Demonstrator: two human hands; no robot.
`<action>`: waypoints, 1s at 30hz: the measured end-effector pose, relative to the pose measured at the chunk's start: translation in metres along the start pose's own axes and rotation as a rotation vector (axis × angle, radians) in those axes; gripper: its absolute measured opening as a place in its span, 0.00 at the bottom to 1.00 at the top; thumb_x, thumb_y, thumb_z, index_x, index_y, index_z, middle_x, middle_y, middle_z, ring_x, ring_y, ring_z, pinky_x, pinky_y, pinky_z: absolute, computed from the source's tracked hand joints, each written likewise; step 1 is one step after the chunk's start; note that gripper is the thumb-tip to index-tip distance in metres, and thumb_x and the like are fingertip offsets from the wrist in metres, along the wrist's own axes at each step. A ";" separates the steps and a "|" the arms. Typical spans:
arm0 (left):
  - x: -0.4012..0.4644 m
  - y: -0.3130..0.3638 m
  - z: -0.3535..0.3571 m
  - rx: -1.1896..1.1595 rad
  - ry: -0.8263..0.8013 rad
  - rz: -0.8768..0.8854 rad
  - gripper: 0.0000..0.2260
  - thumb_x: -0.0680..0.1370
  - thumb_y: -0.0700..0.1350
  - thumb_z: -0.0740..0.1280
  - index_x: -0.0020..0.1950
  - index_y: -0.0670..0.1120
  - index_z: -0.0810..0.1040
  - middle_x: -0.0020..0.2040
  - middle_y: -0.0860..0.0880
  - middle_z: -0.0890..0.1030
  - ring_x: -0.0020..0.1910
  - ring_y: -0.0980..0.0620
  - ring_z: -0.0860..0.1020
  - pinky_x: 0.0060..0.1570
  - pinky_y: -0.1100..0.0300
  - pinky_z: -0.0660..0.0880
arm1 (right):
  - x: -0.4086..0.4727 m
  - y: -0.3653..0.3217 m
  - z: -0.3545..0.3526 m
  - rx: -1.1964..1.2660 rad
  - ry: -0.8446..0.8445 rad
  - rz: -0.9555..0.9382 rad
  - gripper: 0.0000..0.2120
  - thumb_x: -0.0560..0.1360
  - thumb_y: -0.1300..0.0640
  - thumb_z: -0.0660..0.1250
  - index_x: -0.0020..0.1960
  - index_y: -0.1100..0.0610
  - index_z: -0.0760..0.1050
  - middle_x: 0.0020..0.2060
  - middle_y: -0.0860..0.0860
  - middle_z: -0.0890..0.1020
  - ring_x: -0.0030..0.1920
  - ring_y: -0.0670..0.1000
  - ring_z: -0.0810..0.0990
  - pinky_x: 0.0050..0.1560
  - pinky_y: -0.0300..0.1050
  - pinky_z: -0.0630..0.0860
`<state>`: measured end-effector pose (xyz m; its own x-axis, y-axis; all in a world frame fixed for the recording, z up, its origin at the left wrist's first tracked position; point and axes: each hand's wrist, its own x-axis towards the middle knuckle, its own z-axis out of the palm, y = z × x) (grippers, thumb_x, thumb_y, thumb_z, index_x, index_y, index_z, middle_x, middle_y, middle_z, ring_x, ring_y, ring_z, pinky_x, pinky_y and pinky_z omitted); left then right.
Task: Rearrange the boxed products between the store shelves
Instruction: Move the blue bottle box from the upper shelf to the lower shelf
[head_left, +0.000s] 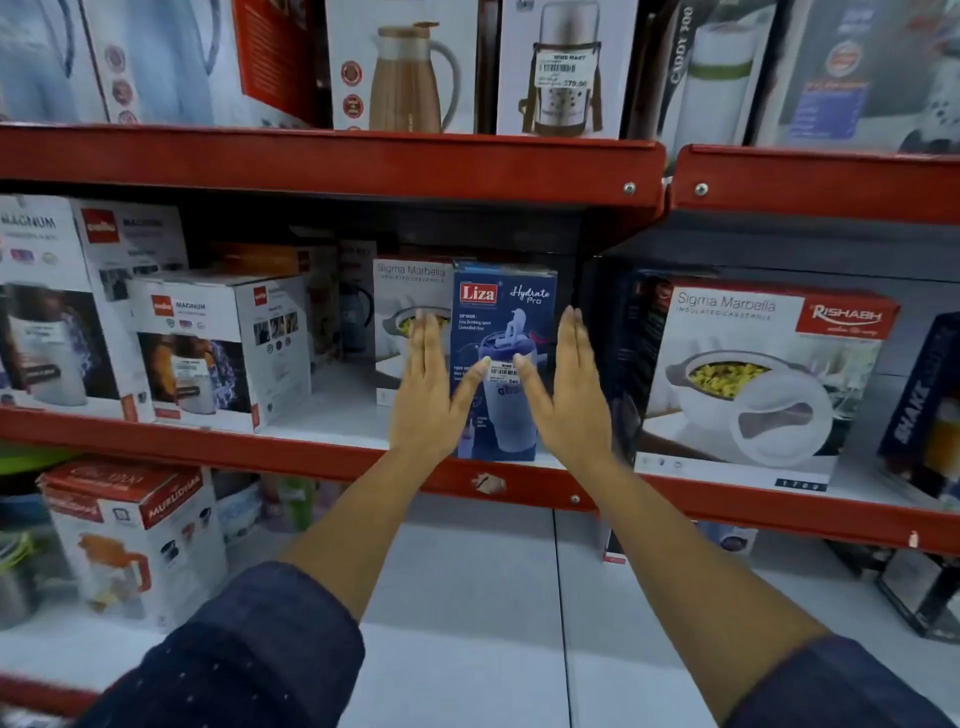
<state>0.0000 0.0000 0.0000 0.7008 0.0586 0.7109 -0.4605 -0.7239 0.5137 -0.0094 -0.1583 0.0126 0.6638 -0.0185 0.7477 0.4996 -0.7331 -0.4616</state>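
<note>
A tall blue Liza Hydrate Pro box (503, 322) stands upright at the front edge of the middle red shelf (322, 457). My left hand (428, 384) is flat beside its left side and my right hand (566, 387) is flat beside its right side. All fingers are straight and point up and back. Both thumbs lie across the box's front face near the price sticker. The fingertips stand a little away from the box's sides. A white Sigma Marbella casserole box (410, 291) sits just behind my left hand.
A larger Rishabh Sigma Marbella box (753, 384) stands to the right. Two Cello Magnum boxes (208, 353) fill the shelf's left, with bare shelf between them and the blue box. Flask boxes (405, 67) line the upper shelf. A Murudhar box (130, 535) sits on the lower shelf.
</note>
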 end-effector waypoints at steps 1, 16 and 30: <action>0.004 -0.001 0.002 -0.097 -0.046 -0.046 0.38 0.77 0.65 0.57 0.80 0.48 0.47 0.81 0.44 0.53 0.79 0.46 0.53 0.76 0.47 0.54 | 0.006 0.000 0.005 0.086 -0.030 0.051 0.36 0.79 0.42 0.58 0.79 0.55 0.46 0.79 0.52 0.53 0.79 0.51 0.53 0.75 0.47 0.56; -0.021 0.021 -0.011 -0.441 0.061 -0.026 0.24 0.80 0.48 0.65 0.75 0.48 0.63 0.64 0.49 0.79 0.60 0.55 0.79 0.58 0.61 0.77 | -0.011 -0.019 -0.003 0.467 0.106 0.102 0.30 0.74 0.48 0.70 0.73 0.50 0.64 0.61 0.48 0.81 0.58 0.45 0.81 0.57 0.46 0.80; -0.108 0.057 -0.078 -0.568 0.058 -0.054 0.25 0.76 0.46 0.69 0.71 0.44 0.69 0.59 0.56 0.82 0.57 0.61 0.81 0.54 0.62 0.80 | -0.100 -0.068 -0.068 0.675 0.071 0.110 0.31 0.73 0.58 0.73 0.73 0.55 0.66 0.61 0.48 0.82 0.59 0.43 0.81 0.55 0.43 0.81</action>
<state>-0.1441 0.0062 -0.0099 0.7078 0.1340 0.6935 -0.6566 -0.2371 0.7160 -0.1472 -0.1531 0.0020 0.7040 -0.1304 0.6981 0.6839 -0.1405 -0.7160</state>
